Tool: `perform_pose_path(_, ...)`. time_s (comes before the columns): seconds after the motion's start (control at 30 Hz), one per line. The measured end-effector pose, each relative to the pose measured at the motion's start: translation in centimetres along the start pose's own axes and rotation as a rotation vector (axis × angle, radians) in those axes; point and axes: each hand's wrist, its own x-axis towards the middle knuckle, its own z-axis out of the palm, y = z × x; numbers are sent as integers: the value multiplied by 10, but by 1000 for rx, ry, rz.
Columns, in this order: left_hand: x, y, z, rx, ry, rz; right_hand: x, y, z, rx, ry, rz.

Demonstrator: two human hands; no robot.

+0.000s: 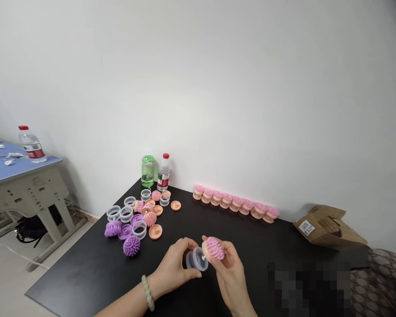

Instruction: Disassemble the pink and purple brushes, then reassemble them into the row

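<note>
Over the near part of the black table: two bare hands work close together, each holding a piece.
Left hand: its fingers are closed around a clear ringed cup, thumb below and the other fingers above and behind; the cup's open side is turned toward the right hand.
Right hand: its fingers grip a pink bristled head on a peach base, tilted, bristles facing away from the cup. A small pale stem shows between base and cup; whether the two pieces touch I cannot tell.
Left wrist: a pale green bead bracelet.
Along the wall: a slanting row of pink-topped brushes, eight of them, peach bases down, set side by side on the table.
Left side of the table: a loose cluster of clear rings, peach discs, purple discs, pink bristled pieces and purple bristled pieces, some overlapping.
Far corner: a green bottle stands beside a red-capped bottle.
Right end: an open, creased brown paper bag with a white label; patterned fabric lies nearer. The patch beside it is pixelated.
Far left: another red-capped bottle on a blue-topped desk.
</note>
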Motion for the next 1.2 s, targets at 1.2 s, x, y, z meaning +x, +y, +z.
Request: perform_pose_path(1.2, -1, 1, 1, -770, -297, -457, -5, -23, -11, -620, -533, -590)
